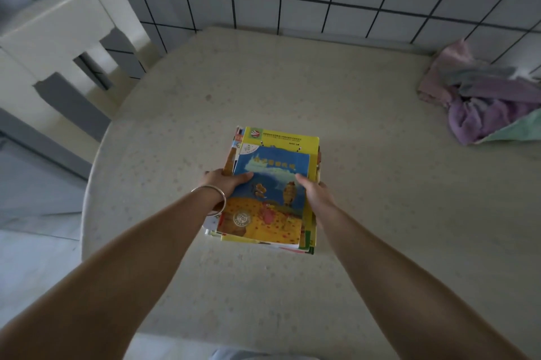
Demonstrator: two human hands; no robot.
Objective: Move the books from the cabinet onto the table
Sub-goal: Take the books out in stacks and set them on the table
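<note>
At the middle of the table (pixel 366 131), a stack of books (pixel 270 190) sits gripped from both sides. The left hand (pixel 225 182) clasps its 9 o'clock edge, thumb curled over the blue top cover; a bangle (pixel 213 198) rings that wrist. The right hand (pixel 314 191) clasps the 3 o'clock edge, thumb on the cover too. Whether the stack rests on the tabletop I cannot tell. A crumpled cloth (pixel 486 99) lies at 2 o'clock, well apart. A white chair (pixel 58 37) stands at 10 o'clock beside the table.
</note>
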